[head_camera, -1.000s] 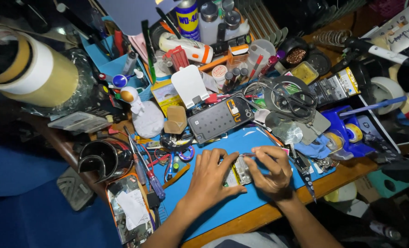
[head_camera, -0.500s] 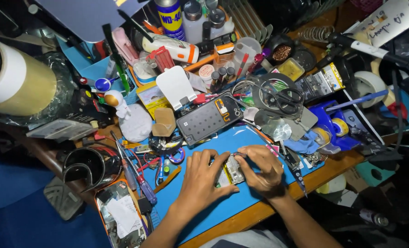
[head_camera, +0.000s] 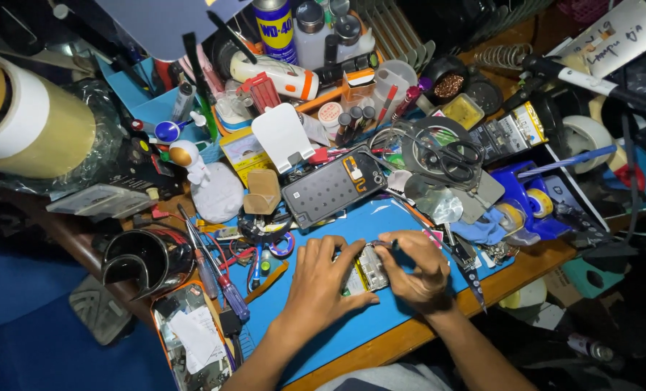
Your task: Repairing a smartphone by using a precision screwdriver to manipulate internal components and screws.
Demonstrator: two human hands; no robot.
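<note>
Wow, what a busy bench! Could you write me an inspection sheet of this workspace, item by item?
Surface: blue work mat on a wooden bench, crowded on all sides.
Job's things: small opened device lying on the mat between the hands.
Clutter: dark phone, scissors, white stand, astronaut figure, spray can, tape rolls, screwdriver.
Grippers: left hand rests on the device; right hand pinches a thin tool over it.
Cables: red wires left of the mat.
Surroundings: dim; blue floor at left.
</note>
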